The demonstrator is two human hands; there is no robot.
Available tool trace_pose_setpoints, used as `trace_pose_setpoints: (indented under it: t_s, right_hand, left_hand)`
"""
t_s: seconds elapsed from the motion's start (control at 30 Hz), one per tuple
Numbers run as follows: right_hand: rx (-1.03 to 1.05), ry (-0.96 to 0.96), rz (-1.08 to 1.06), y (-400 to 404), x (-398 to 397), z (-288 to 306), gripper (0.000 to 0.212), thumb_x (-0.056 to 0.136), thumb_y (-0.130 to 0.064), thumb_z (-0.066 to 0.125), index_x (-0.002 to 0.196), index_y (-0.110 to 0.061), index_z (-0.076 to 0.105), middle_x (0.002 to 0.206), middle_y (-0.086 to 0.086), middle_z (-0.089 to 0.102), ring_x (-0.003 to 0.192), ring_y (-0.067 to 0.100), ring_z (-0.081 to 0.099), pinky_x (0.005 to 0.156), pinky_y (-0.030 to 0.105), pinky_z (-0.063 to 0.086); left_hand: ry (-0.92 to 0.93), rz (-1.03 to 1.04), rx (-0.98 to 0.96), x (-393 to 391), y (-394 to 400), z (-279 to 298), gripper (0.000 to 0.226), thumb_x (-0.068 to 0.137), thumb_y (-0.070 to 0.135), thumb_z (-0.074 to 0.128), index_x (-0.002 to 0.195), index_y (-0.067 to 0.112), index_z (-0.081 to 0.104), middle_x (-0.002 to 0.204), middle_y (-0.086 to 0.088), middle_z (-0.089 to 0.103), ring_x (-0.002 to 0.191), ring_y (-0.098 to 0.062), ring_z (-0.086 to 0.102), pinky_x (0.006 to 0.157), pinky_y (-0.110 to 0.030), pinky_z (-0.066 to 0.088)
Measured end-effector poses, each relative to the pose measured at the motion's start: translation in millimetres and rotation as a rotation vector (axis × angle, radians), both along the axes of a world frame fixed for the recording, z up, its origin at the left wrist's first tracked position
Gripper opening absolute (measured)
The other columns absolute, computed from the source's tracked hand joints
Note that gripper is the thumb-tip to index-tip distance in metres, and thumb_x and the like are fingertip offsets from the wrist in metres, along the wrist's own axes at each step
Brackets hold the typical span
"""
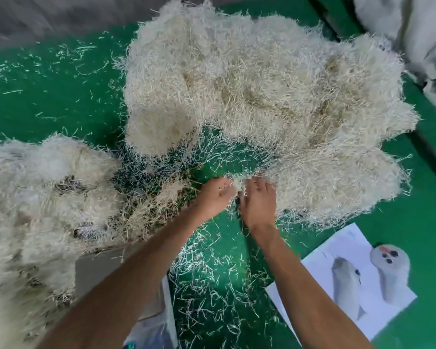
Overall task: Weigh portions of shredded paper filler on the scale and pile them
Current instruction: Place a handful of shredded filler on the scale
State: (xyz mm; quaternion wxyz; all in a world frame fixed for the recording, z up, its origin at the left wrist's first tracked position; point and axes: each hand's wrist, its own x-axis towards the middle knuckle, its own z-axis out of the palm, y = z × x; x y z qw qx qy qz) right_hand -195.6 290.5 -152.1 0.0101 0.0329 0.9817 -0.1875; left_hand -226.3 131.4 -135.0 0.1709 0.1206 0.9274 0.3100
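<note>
My left hand [215, 197] and right hand [258, 201] pinched the near edge of the big paper pile [249, 91], which looked light, soft and easy to pull apart.

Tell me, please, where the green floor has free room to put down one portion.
Freest: green floor left of the big pile, lightly littered. Also the far right strip. Crowded: between both hands and the left pile.

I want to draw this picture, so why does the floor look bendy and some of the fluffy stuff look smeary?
Head view: the wide lens curves the green floor at the edges; the left paper pile is smeared by blur, while the big pile looks sharper; glare whitens the loose shreds near the arms.
</note>
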Motion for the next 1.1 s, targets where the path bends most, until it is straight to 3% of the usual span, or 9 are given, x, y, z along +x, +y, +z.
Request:
trace_pose_setpoints:
  t_s: [0.13,0.23,0.33,0.47,0.63,0.77,0.93,1.03,1.1]
  right_hand:
    - [-0.507,0.181,-0.061,-41,-14,30,0.032,0.11,-0.03,0.046,0.124,-0.009,0.065,0.109,0.008,0.068,0.092,0.023,0.065,0.088,0.042,0.058]
    - [-0.659,0.129,0.099,-80,-9,57,0.05,0.11,-0.05,0.037,0.128,-0.01,0.063,0.113,0.007,0.071,0.093,0.015,0.068,0.081,0.032,0.061]
    - [-0.736,0.183,0.204,-92,5,67,0.043,0.108,-0.045,0.044,0.131,-0.012,0.06,0.119,0.006,0.07,0.092,0.006,0.068,0.077,0.025,0.06]
    - [-0.576,0.455,0.206,-114,13,74,0.03,0.098,-0.018,0.064,0.127,-0.012,0.063,0.127,0.006,0.064,0.103,0.013,0.062,0.09,0.028,0.053]
    - [-0.321,0.405,0.153,-116,10,74,0.077,0.09,-0.038,0.071,0.154,-0.009,0.04,0.151,0.01,0.048,0.128,0.022,0.05,0.109,0.031,0.042]
    - [-0.108,0.071,0.173,-107,4,74,0.081,0.084,-0.039,0.082,0.15,-0.021,0.039,0.142,0.005,0.053,0.083,0.013,0.063,0.069,0.026,0.057]
    - [-0.106,0.124,0.145,-96,-14,111,0.058,0.086,-0.024,0.078,0.139,-0.016,0.058,0.137,0.006,0.053,0.075,0.008,0.058,0.059,0.02,0.053]
    - [-0.246,0.24,0.155,-103,-20,146,0.064,0.076,-0.015,0.082,0.136,-0.015,0.059,0.139,0.004,0.043,0.068,0.0,0.05,0.052,0.01,0.042]
    - [-0.174,0.26,0.217,-103,-21,166,0.059,0.073,-0.015,0.082,0.127,-0.015,0.057,0.138,0.003,0.042,0.065,0.002,0.052,0.048,0.015,0.045]
  left_hand:
    - [-0.139,0.052,0.403,10,1,12,0.041,0.098,0.068,0.04,0.107,0.036,0.065,0.096,0.003,0.066,0.085,-0.016,0.068,0.067,-0.039,0.061]
    - [-0.237,0.412,0.694,-1,-9,40,0.052,0.107,0.042,0.026,0.07,0.031,0.06,0.06,0.012,0.054,0.056,-0.001,0.055,0.052,-0.018,0.045]
    - [-0.196,0.683,0.653,-5,-40,60,0.039,0.104,0.045,0.042,0.079,0.021,0.06,0.07,0.002,0.058,0.057,-0.01,0.058,0.054,-0.027,0.048]
    - [-0.211,0.925,0.797,-17,-68,85,0.029,0.098,0.033,0.059,0.089,0.006,0.066,0.072,-0.007,0.063,0.057,-0.019,0.06,0.048,-0.026,0.049]
    - [-0.123,0.917,0.769,-6,-97,119,0.028,0.094,0.04,0.063,0.09,0.013,0.07,0.064,0.003,0.07,0.053,-0.012,0.068,0.043,-0.021,0.048]
    - [0.018,0.819,0.674,5,-119,145,0.023,0.094,0.031,0.064,0.074,0.022,0.06,0.047,0.017,0.058,0.039,0.003,0.054,0.037,-0.017,0.043]
    - [0.095,0.594,0.561,16,-146,173,0.017,0.091,0.03,0.071,0.103,0.023,0.062,0.073,0.021,0.071,0.062,0.001,0.066,0.05,-0.014,0.051]
    - [-0.047,0.457,0.239,21,-145,183,0.109,0.073,0.057,0.082,0.153,0.01,0.026,0.152,-0.008,0.045,0.126,-0.022,0.056,0.097,-0.032,0.048]
    - [-0.052,0.38,0.171,23,-145,185,0.115,0.07,0.052,0.085,0.156,0.012,0.022,0.159,-0.02,0.029,0.123,-0.023,0.055,0.092,-0.022,0.047]
